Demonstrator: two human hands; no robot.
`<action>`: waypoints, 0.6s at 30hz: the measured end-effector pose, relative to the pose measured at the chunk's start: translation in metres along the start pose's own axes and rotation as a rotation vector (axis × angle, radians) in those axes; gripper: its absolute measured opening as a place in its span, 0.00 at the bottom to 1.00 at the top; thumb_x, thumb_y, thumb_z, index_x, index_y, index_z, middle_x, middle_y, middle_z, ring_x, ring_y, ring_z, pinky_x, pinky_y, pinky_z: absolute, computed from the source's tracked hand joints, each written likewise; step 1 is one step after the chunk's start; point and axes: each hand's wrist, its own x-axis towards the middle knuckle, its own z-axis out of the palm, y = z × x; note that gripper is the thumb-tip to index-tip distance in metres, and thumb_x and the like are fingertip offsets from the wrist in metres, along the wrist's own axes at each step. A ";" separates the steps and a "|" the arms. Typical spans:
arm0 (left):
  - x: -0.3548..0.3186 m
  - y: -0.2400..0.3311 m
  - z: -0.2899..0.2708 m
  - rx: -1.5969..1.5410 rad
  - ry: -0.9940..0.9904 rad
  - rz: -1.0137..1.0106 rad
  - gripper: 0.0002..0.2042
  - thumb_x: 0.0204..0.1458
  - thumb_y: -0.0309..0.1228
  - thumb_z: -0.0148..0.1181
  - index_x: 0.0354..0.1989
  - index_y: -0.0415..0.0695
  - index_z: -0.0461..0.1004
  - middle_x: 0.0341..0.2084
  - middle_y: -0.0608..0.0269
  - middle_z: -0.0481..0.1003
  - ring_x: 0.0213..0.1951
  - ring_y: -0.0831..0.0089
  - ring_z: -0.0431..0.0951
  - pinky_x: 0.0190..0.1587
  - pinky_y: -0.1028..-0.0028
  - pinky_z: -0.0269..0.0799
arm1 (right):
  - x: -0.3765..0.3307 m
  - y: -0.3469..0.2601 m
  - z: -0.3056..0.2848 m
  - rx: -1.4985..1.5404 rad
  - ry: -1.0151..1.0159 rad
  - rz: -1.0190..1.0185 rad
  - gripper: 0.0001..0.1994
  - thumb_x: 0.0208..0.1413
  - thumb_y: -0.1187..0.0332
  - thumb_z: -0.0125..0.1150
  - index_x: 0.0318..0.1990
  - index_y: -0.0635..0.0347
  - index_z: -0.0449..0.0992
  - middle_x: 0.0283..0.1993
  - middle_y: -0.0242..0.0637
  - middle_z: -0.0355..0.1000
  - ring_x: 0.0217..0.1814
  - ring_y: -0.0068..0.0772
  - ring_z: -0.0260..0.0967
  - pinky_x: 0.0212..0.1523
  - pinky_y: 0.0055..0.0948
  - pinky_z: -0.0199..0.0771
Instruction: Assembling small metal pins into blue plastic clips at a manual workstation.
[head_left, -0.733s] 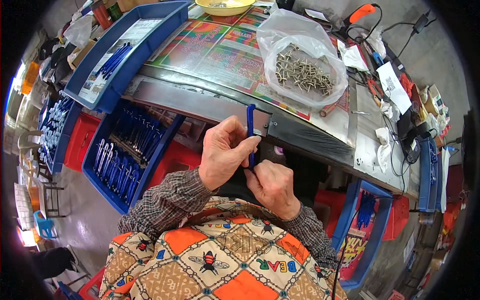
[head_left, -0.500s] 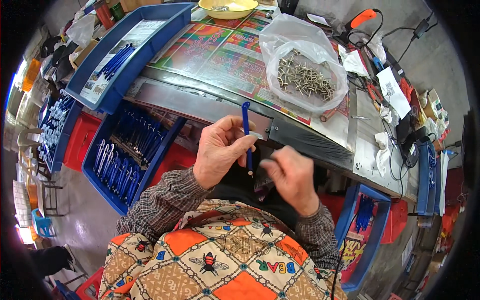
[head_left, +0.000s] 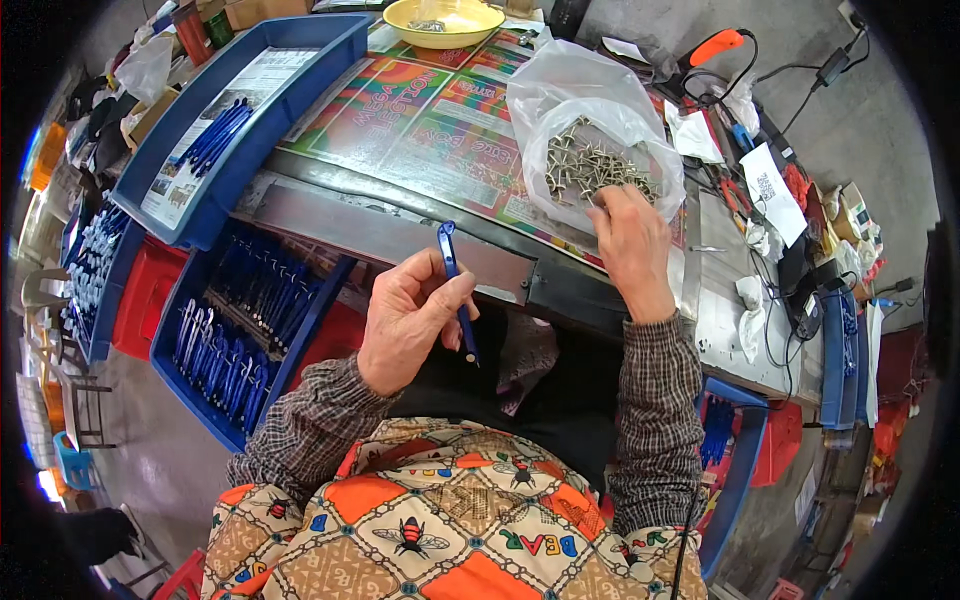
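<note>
Two bare hands are in my view, and I record both as occupied at the near side of the workbench (head_left: 370,215). Left hand (head_left: 410,315): thumb and fingers clamped on a blue rod (head_left: 449,252), which is tilted, its bent upper end pointing far and slightly left, its pale tip near and slightly right. I place the rod just off the bench's near edge, left of the middle. Right hand (head_left: 635,245): fingertips at the near right part of a clear plastic bag (head_left: 555,80), over a heap of metal pins (head_left: 580,165); whether they are closed on one, I cannot tell from my camera. Far left, I note a blue tray (head_left: 300,105) lined with printed paper, bearing a bundle of blue rods (head_left: 218,138). Nearer and lower on that side sits a blue crate (head_left: 192,392) filled with rows of blue pieces (head_left: 235,355). A yellow bowl (head_left: 470,40) stands at the far edge; at far right I log an orange-handled tool (head_left: 716,46).
</note>
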 end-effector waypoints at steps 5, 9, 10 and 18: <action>0.001 -0.004 -0.005 0.018 0.002 0.020 0.08 0.58 0.31 0.55 0.33 0.38 0.69 0.21 0.67 0.73 0.17 0.87 0.67 0.19 0.87 0.63 | 0.015 0.016 0.022 -0.129 -0.124 0.017 0.09 0.47 0.67 0.60 0.28 0.64 0.74 0.30 0.46 0.71 0.36 0.50 0.70 0.36 0.43 0.67; 0.003 -0.005 -0.006 0.062 0.009 0.044 0.08 0.58 0.32 0.54 0.33 0.39 0.69 0.21 0.68 0.73 0.20 0.88 0.67 0.22 0.86 0.64 | 0.018 0.019 0.028 -0.166 -0.166 0.047 0.09 0.46 0.67 0.60 0.28 0.65 0.73 0.31 0.47 0.71 0.35 0.51 0.70 0.36 0.44 0.68; 0.004 -0.005 -0.006 0.081 0.012 0.064 0.08 0.59 0.32 0.53 0.33 0.39 0.69 0.21 0.69 0.73 0.22 0.88 0.68 0.24 0.86 0.65 | 0.017 0.019 0.029 -0.165 -0.142 0.036 0.09 0.46 0.67 0.60 0.27 0.65 0.73 0.30 0.47 0.71 0.35 0.51 0.70 0.36 0.45 0.68; 0.008 -0.010 -0.003 0.009 -0.007 0.062 0.08 0.60 0.32 0.51 0.33 0.39 0.68 0.23 0.66 0.73 0.24 0.83 0.70 0.28 0.83 0.69 | 0.003 0.009 0.006 -0.125 -0.073 0.016 0.08 0.48 0.69 0.58 0.26 0.65 0.71 0.28 0.46 0.70 0.32 0.50 0.69 0.33 0.44 0.65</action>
